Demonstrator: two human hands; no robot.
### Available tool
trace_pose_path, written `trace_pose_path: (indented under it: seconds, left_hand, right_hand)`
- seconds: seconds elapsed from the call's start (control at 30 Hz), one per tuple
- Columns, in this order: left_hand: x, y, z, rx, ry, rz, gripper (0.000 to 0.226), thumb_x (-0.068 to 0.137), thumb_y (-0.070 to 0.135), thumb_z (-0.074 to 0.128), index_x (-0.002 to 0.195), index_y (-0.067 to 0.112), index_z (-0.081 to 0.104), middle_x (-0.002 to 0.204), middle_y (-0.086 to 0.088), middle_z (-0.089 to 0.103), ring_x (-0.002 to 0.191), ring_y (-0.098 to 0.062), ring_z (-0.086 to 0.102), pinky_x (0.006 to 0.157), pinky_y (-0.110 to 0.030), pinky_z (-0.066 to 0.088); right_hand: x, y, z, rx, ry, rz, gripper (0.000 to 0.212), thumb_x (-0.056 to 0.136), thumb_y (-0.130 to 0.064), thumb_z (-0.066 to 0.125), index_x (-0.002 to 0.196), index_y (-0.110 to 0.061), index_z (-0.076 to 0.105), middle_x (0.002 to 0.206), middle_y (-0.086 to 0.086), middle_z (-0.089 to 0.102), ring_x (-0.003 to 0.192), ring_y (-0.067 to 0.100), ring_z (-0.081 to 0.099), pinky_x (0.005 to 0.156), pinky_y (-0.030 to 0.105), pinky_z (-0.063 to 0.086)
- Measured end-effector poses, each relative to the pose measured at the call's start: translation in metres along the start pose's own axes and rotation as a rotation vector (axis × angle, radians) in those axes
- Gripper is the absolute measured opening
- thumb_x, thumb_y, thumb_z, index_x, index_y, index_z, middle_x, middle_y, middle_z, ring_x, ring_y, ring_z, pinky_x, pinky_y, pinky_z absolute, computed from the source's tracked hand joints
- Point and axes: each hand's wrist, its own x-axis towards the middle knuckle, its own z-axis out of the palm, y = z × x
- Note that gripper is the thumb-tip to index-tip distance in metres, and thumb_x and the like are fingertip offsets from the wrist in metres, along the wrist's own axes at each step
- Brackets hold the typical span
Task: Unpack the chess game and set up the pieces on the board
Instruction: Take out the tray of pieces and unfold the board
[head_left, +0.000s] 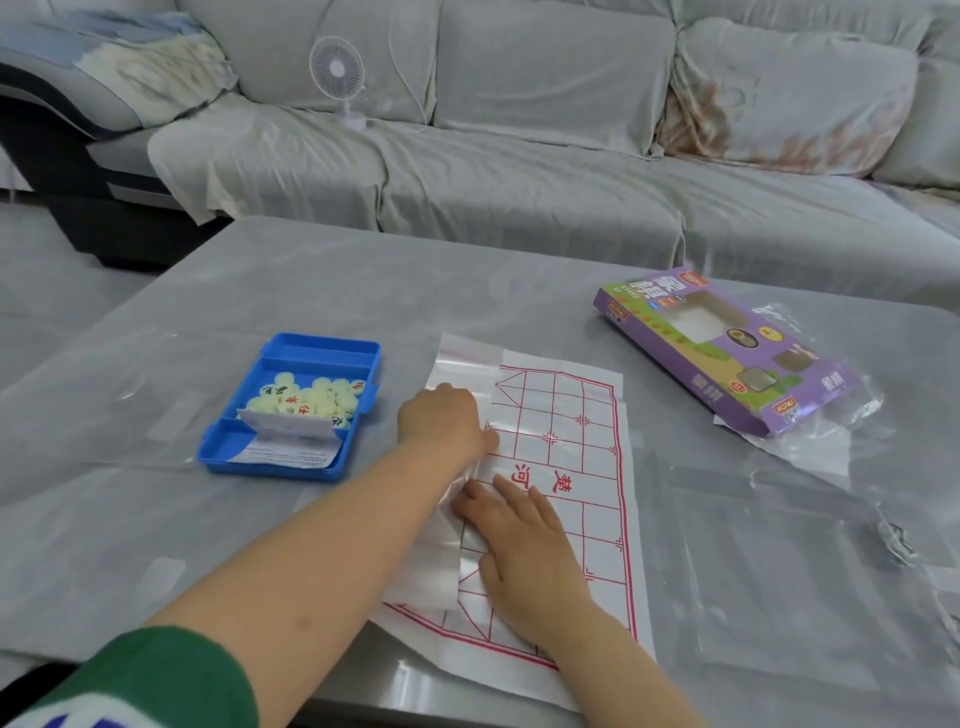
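Chessboard sheet lies under both hands on the grey table, only part unfolded: its left half is doubled over in a pale flap between the wrists. The right hand rests flat on it with straight fingers, holding nothing. The left hand sits knuckles-up at the flap's far end, thumb on the sheet and fingers tucked out of sight, so I cannot tell whether it pinches the flap or merely presses. The long axis runs away from the person toward the sofa, leaning slightly left at the far end, and the red river characters read sideways. The thin sheet could spring back along its creases or skid on the glossy top once the flat hand lifts. Left of the left hand, the open blue case of pieces sits close enough for a sweeping forearm to knock. Beyond and right of the right hand lies the purple box.
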Motion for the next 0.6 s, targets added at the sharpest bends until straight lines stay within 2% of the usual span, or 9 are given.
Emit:
trace_pose_path:
  seconds: [0.07, 0.13, 0.27, 0.33, 0.43, 0.47, 0.53, 0.57, 0.6]
  left_hand:
    - [0.001, 0.001, 0.002, 0.027, -0.01, 0.017, 0.042, 0.084, 0.044, 0.052, 0.112, 0.012, 0.055, 0.113, -0.004, 0.055, 0.106, -0.024, 0.053, 0.072, -0.028, 0.036]
    - [0.002, 0.004, 0.001, 0.037, -0.012, 0.032, 0.032, 0.085, 0.034, 0.054, 0.109, 0.013, 0.056, 0.109, -0.004, 0.058, 0.102, -0.023, 0.056, 0.071, -0.027, 0.036]
    - [0.007, 0.0, -0.006, 0.02, -0.042, 0.016, 0.023, 0.087, 0.022, 0.054, 0.107, 0.01, 0.056, 0.104, -0.006, 0.058, 0.096, -0.023, 0.057, 0.069, -0.025, 0.038]
    - [0.008, -0.007, -0.01, -0.11, -0.078, -0.029, 0.02, 0.086, 0.021, 0.055, 0.1, 0.007, 0.06, 0.094, -0.009, 0.057, 0.088, -0.022, 0.056, 0.068, -0.026, 0.038]
    - [0.007, -0.025, -0.016, -0.405, -0.064, -0.09, 0.016, 0.085, 0.018, 0.055, 0.074, 0.01, 0.062, 0.077, -0.005, 0.058, 0.075, -0.02, 0.052, 0.063, -0.025, 0.037]
    - [0.005, -0.033, -0.017, -0.474, -0.043, -0.113, 0.02, 0.086, 0.018, 0.054, 0.067, 0.011, 0.058, 0.071, -0.002, 0.056, 0.07, -0.018, 0.051, 0.059, -0.024, 0.036]
    - [0.0, -0.05, -0.018, -0.533, 0.012, -0.146, 0.023, 0.088, 0.019, 0.052, 0.067, 0.011, 0.054, 0.069, -0.001, 0.054, 0.067, -0.015, 0.05, 0.054, -0.023, 0.035]
    - [-0.002, -0.059, -0.017, -0.53, 0.036, -0.155, 0.022, 0.089, 0.021, 0.051, 0.071, 0.01, 0.056, 0.072, -0.001, 0.056, 0.068, -0.015, 0.05, 0.054, -0.022, 0.035]
    - [-0.005, -0.067, -0.017, -0.513, 0.057, -0.167, 0.021, 0.09, 0.023, 0.05, 0.076, 0.009, 0.058, 0.075, -0.002, 0.058, 0.068, -0.015, 0.051, 0.054, -0.02, 0.035]
  right_hand:
    - [-0.001, 0.0, -0.001, -0.036, -0.013, -0.021, 0.047, 0.059, -0.023, 0.03, 0.102, -0.037, 0.043, 0.106, -0.023, 0.064, 0.097, 0.01, 0.066, 0.086, 0.029, 0.049]
    - [-0.002, 0.001, -0.001, -0.07, -0.031, -0.025, 0.045, 0.059, -0.022, 0.031, 0.099, -0.037, 0.046, 0.105, -0.023, 0.065, 0.097, 0.012, 0.067, 0.085, 0.031, 0.05]
    - [0.0, 0.001, -0.002, -0.076, -0.063, -0.007, 0.05, 0.058, -0.024, 0.031, 0.094, -0.038, 0.062, 0.103, -0.023, 0.067, 0.097, 0.01, 0.067, 0.083, 0.032, 0.051]
    - [0.0, 0.001, -0.002, -0.079, -0.086, 0.013, 0.051, 0.059, -0.026, 0.03, 0.09, -0.04, 0.067, 0.102, -0.023, 0.067, 0.096, 0.008, 0.067, 0.084, 0.031, 0.05]
    - [0.0, 0.0, -0.008, -0.063, -0.087, 0.056, 0.049, 0.061, -0.027, 0.03, 0.09, -0.04, 0.067, 0.106, -0.022, 0.066, 0.101, 0.008, 0.065, 0.091, 0.029, 0.042]
    - [0.0, 0.001, -0.008, -0.071, -0.099, 0.069, 0.052, 0.064, -0.028, 0.026, 0.096, -0.039, 0.066, 0.113, -0.021, 0.064, 0.109, 0.009, 0.061, 0.097, 0.031, 0.035]
    - [0.001, 0.004, -0.005, -0.019, -0.127, 0.026, 0.071, 0.066, -0.035, 0.008, 0.121, -0.036, 0.054, 0.139, -0.018, 0.044, 0.136, 0.012, 0.032, 0.109, 0.032, 0.001]
    - [0.0, 0.005, -0.005, 0.026, -0.16, 0.033, 0.081, 0.063, -0.04, -0.001, 0.13, -0.035, 0.044, 0.147, -0.019, 0.03, 0.141, 0.01, 0.015, 0.106, 0.025, -0.014]
    - [0.0, 0.007, -0.005, 0.052, -0.169, 0.041, 0.086, 0.061, -0.044, -0.006, 0.134, -0.035, 0.038, 0.149, -0.02, 0.023, 0.142, 0.008, 0.006, 0.101, 0.02, -0.021]
